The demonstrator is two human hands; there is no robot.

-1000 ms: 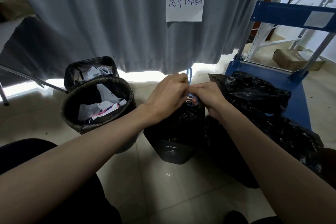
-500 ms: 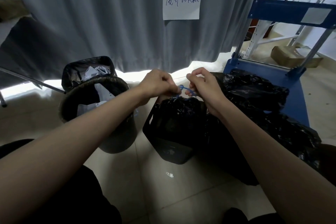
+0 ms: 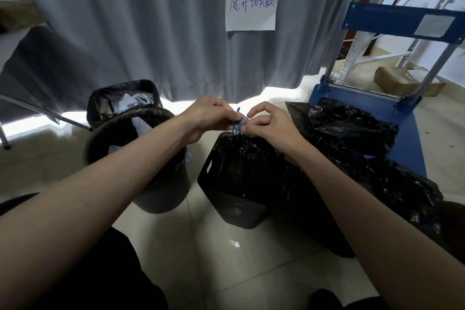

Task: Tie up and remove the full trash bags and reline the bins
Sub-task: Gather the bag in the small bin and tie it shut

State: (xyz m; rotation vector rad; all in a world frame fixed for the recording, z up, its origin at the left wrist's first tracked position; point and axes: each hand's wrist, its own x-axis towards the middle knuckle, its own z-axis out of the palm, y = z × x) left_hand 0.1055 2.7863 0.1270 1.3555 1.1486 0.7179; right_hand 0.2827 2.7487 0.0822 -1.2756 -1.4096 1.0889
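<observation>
Two lined, unsealed bins sit left of the black square plastic bin [image 3: 234, 199]: a square one [image 3: 123, 98] behind a round one [image 3: 141, 158]. The left hand [image 3: 208, 118] and right hand [image 3: 266, 126], apart half a second ago, now meet above it, pinching the blue drawstring [image 3: 237, 126]; the knot on its gathered black bag [image 3: 244, 156] seems nearly cinched. Right: loose black bags [image 3: 352, 133].

The tiled floor [image 3: 206, 259] carries three bins [image 3: 234, 206], a blue cart [image 3: 407, 138] and loose black bags [image 3: 352, 128].
</observation>
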